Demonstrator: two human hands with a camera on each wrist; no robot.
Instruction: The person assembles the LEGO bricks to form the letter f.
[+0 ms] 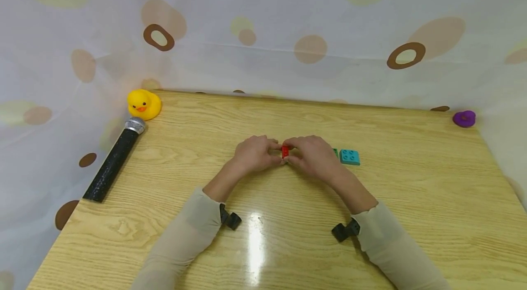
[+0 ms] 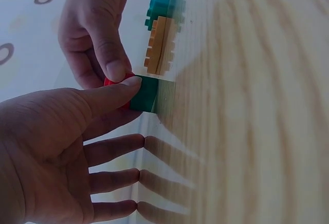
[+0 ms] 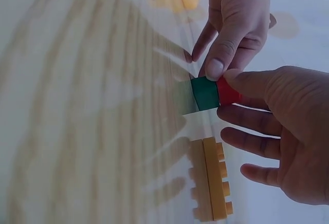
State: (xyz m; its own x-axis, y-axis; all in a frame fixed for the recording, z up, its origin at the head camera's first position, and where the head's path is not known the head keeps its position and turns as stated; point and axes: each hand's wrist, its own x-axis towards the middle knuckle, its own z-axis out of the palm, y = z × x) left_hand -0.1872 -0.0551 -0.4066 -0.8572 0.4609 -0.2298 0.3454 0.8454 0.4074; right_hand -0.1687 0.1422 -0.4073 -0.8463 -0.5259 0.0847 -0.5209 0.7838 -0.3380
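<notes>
A red toy brick (image 1: 285, 151) sits on top of a green toy brick (image 3: 205, 94) on the table. My left hand (image 1: 256, 153) pinches the green brick, its thumb near the seam and its other fingers spread in the left wrist view. From the other side, my right hand (image 1: 314, 156) pinches the red brick between thumb and index finger. Beside the right hand lies an orange brick (image 3: 215, 179), studs up, hidden by that hand in the head view. Part of another green brick (image 1: 336, 153) shows past the right hand, next to a teal brick (image 1: 350, 157).
A yellow rubber duck (image 1: 144, 104) and a black microphone (image 1: 115, 159) lie along the left edge of the wooden table (image 1: 197, 125). In the far right corner is a small purple toy (image 1: 464, 119). A patterned curtain (image 1: 263, 20) hangs around the table.
</notes>
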